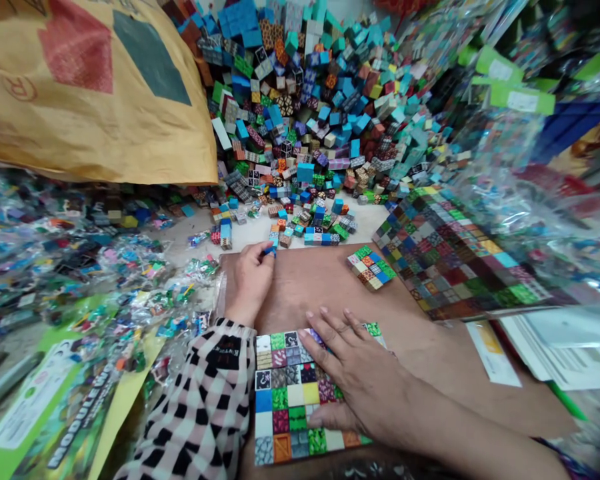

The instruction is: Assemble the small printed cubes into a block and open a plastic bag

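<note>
My left hand (250, 277), in a black-and-white checked sleeve, reaches forward over a brown board (430, 347) and pinches a small blue cube (269, 251) at the edge of the loose cubes. My right hand (357, 373) lies flat, fingers spread, on a square mat of patterned cubes (285, 400) near me. A small block of several joined cubes (371, 267) sits on the board ahead of my right hand.
A huge heap of coloured cubes (310, 100) fills the back. A large flat grid of cubes (450, 253) lies right, under plastic packs (530, 167). A tan sack (90, 87) is at back left; bagged cube sets (55, 267) and green packaging (45, 407) crowd the left. Papers (545, 347) lie right.
</note>
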`<state>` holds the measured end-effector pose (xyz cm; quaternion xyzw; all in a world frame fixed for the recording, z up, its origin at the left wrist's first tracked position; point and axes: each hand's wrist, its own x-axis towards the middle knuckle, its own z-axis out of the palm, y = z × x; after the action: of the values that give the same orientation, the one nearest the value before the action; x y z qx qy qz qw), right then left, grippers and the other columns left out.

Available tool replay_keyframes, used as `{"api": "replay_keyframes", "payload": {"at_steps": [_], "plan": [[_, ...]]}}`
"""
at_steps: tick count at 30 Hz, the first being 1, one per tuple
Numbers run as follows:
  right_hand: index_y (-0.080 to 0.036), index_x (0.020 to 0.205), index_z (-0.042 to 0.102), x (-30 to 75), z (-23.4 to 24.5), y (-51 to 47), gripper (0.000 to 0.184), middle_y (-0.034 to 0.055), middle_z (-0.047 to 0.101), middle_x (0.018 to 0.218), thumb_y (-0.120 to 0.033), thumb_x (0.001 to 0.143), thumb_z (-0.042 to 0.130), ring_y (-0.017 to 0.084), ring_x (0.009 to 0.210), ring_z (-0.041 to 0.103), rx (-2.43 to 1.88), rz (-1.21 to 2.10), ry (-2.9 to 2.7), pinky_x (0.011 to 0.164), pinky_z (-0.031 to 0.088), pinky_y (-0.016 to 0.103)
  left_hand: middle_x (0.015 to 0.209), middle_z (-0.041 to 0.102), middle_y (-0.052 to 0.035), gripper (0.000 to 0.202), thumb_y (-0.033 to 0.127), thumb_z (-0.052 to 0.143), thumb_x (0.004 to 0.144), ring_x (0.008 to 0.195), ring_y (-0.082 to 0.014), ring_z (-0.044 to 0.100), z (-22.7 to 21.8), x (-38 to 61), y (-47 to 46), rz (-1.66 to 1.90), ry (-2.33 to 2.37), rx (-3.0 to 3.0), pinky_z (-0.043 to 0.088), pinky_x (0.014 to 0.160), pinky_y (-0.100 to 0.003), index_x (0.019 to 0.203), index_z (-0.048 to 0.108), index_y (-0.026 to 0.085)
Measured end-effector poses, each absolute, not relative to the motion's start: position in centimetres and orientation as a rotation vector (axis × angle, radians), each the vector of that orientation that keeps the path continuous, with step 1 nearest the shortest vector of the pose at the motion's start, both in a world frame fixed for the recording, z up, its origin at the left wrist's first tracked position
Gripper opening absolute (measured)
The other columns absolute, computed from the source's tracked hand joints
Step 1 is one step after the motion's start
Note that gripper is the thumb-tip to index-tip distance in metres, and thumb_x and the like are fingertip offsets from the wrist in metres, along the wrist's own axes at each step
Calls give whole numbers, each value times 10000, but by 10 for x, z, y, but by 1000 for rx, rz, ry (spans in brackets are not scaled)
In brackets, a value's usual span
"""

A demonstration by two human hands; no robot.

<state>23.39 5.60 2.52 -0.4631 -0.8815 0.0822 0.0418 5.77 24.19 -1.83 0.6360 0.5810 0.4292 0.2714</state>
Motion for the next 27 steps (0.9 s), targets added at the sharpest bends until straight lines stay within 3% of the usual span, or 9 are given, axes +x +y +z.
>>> {"api": "replay_keyframes", "payload": {"at_steps": [10, 16, 22, 27], "plan": [[-119, 1510, 420, 236, 38, 60, 858, 224, 312, 1569, -648, 864, 618, 448, 1435, 290, -1438, 451, -2728, 1117, 357, 638, 1052, 737, -65, 266, 142, 613, 820, 1013, -218, 679, -15, 59, 240, 1133, 1573, 1680, 508, 979, -369, 1049, 744, 178], [-171, 1493, 459, 251, 68, 86, 596, 154, 418, 1546, -495, 994, 495, 311, 1423, 389, -1434, 760, -2609, 1122, 417, 483, 1043, 743, -54, 269, 137, 609, 817, 992, -208, 680, -10, 59, 238, 1147, 1577, 1666, 510, 973, -369, 1042, 746, 188], [-132, 1404, 542, 280, 54, 147, 460, 185, 551, 1400, -300, 976, 510, 293, 1272, 539, -1603, 497, -2446, 1048, 468, 448, 1067, 731, -74, 278, 149, 539, 843, 967, -196, 678, -16, 56, 243, 1364, 1605, 1496, 522, 951, -373, 1045, 729, 170], [-163, 1369, 560, 292, 41, 200, 432, 149, 614, 1156, -250, 951, 495, 288, 1049, 608, -1872, 265, -2367, 896, 506, 425, 1054, 734, -65, 247, 148, 586, 821, 1015, -215, 668, -19, 58, 244, 1207, 1599, 1638, 507, 977, -383, 1016, 733, 189]]}}
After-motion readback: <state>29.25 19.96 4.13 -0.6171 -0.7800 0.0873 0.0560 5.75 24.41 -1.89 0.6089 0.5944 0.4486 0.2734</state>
